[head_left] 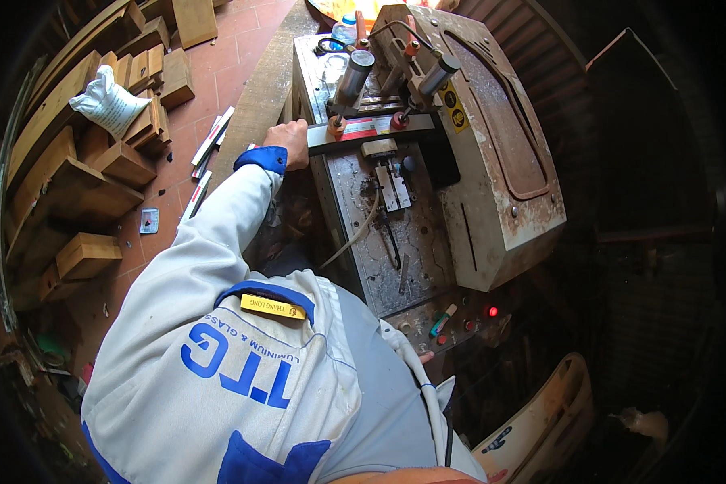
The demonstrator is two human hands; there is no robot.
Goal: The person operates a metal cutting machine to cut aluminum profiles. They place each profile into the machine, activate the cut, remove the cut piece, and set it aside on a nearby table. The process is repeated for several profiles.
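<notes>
My left hand point(290, 143) is closed around the left end of a metal profile bar point(324, 135) with a red-and-white film strip on it. The bar lies across the machine's metal bed point(415, 250). Two upright clamp cylinders point(354, 79) stand over it, their reddish pads at the bar's top; whether they press cannot be made out. Its right end runs toward the machine's worn beige housing point(492, 137). Of my right hand point(427, 356) only a bit of finger shows, beside a red push button point(441, 340) on the front panel; the rest is hidden behind my clothing.
A small clamp block point(393, 187) with a hose sits on the bed. A red light glows point(493, 311) on the panel beside a green-and-white tube point(443, 320). A wooden plank point(254, 105) runs along the left; wooden blocks point(129, 165) and a white sack point(110, 102) are beyond it.
</notes>
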